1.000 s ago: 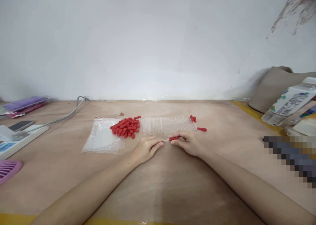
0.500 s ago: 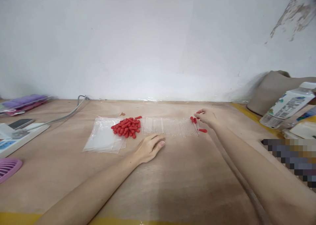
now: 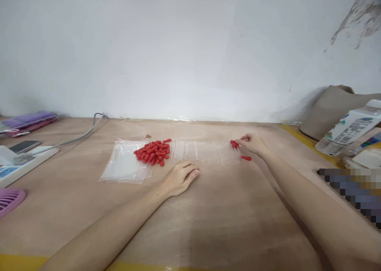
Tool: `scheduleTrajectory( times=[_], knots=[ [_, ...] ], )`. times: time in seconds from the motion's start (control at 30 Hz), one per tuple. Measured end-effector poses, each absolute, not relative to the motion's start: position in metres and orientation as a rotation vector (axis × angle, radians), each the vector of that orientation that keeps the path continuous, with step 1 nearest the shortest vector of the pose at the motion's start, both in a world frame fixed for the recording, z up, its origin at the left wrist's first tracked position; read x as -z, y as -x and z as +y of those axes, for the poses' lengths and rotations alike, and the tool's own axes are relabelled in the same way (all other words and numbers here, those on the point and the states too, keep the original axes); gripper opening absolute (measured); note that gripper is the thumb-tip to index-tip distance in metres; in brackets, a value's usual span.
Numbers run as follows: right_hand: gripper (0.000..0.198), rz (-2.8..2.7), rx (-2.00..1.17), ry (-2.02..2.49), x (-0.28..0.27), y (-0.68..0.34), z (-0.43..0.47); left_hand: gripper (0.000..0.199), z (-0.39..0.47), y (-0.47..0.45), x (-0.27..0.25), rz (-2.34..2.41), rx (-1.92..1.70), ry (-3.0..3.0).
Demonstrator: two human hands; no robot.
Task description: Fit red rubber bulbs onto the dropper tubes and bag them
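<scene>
Lying on the table below a row of clear thin glass dropper tubes [image 3: 205, 151], my left hand [image 3: 181, 178] is open, its fingers loosely bent and holding nothing. My right hand [image 3: 251, 143] is at the row's right end, with its fingertips closed at a red rubber bulb [image 3: 236, 144]. Several red bulbs bunch there on the ends of tubes; the fingers partly hide them. One loose red bulb [image 3: 246, 158] lies just below that hand. A pile of red rubber bulbs [image 3: 151, 152] sits left of the row, partly over clear plastic bags [image 3: 125, 164].
At left are a white power strip [image 3: 44, 154] with a grey cable [image 3: 80, 138], a phone [image 3: 25, 146], purple packets [image 3: 31, 122] and a pink slotted object [image 3: 12, 201]. A plastic bottle [image 3: 351, 128] leans at right near a grey-brown bag-like object [image 3: 324, 108]. A white wall backs the table.
My right hand has shifted slightly and its fingertips have come down onto the bunched red bulbs, which now sit closer together. My left hand stays in place.
</scene>
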State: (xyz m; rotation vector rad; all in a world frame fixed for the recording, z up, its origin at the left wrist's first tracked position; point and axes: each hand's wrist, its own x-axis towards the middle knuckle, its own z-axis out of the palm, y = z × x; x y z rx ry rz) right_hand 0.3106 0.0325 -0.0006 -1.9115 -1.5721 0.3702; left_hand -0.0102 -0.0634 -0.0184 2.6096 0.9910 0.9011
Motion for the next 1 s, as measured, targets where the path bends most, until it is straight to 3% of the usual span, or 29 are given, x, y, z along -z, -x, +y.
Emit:
scheduleTrajectory(
  times=[0.27,0.37,0.83,1.0],
  knots=[
    [0.026,-1.843,-1.041,1.703,0.001,-0.341,0.003,0.029,-0.063,0.01,0.019,0.988,-0.891,-2.611],
    [0.025,-1.816,-1.126,1.663,0.004,-0.342,0.004,0.029,-0.062,0.01,0.02,0.985,-0.881,-2.607],
    [0.012,-1.861,-0.843,1.805,-0.012,-0.344,-0.001,0.026,-0.064,0.008,0.018,1.0,-0.851,-2.634],
    [0.021,-1.837,-0.598,1.67,-0.019,-0.312,-0.011,0.015,-0.061,0.008,0.017,1.389,-1.038,-2.633]
  ],
)
